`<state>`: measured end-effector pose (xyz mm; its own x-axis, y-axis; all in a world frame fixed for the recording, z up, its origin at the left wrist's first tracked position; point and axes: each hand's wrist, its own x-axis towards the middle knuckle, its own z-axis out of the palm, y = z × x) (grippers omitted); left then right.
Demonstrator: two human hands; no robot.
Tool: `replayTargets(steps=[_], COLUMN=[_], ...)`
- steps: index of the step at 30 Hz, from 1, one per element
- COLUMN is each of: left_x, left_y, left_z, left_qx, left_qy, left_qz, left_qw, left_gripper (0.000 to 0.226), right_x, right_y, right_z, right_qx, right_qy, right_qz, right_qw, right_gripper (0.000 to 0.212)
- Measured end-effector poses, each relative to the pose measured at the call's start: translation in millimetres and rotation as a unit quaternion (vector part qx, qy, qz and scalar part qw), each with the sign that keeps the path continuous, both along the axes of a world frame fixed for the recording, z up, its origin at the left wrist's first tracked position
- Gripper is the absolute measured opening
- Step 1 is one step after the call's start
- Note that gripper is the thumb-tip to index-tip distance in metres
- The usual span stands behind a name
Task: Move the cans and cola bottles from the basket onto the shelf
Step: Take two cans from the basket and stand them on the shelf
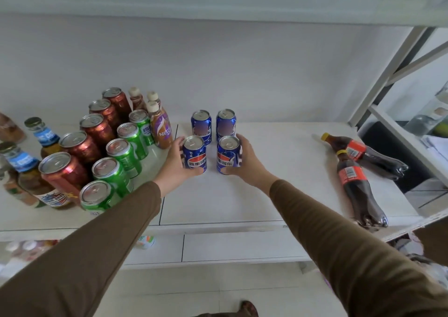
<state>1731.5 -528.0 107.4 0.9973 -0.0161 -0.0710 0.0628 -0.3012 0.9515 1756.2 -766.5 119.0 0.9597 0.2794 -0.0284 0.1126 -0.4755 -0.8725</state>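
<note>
Cans: two blue ones (pixel 194 155) (pixel 228 155) stand mid-frame on the shelf (pixel 278 171), each grasped by the fingers of the left hand (pixel 173 166) and right hand (pixel 247 164). Two more blue cans (pixel 201 125) behind, cola bottles (pixel 358 186) lying right; basket unseen, so remainder unknown.

White shelf (pixel 278 171) carries upright cans (pixel 201 126), bottles, and two lying cola bottles (pixel 358 188).

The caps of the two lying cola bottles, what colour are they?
Yellow caps, seen in the head view.
</note>
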Motion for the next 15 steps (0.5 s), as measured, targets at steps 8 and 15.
replayTargets(steps=[8,15], left_x=[4.7,27.5], left_y=[-23.5,-24.4], left_z=[-23.3,-26.3], left_qx=[0.005,0.042], left_qy=[-0.037,-0.030], left_qz=[0.115,0.117], left_qw=[0.993,0.992], left_gripper=[0.089,0.083], right_x=[-4.3,17.5], right_y=[28.6,27.8], right_z=[-28.7,-35.2], right_qx=[0.064,0.042], right_qy=[-0.006,-0.012], right_qz=[-0.116,-0.145], right_qw=[0.991,0.989], right_gripper=[0.088,0.072])
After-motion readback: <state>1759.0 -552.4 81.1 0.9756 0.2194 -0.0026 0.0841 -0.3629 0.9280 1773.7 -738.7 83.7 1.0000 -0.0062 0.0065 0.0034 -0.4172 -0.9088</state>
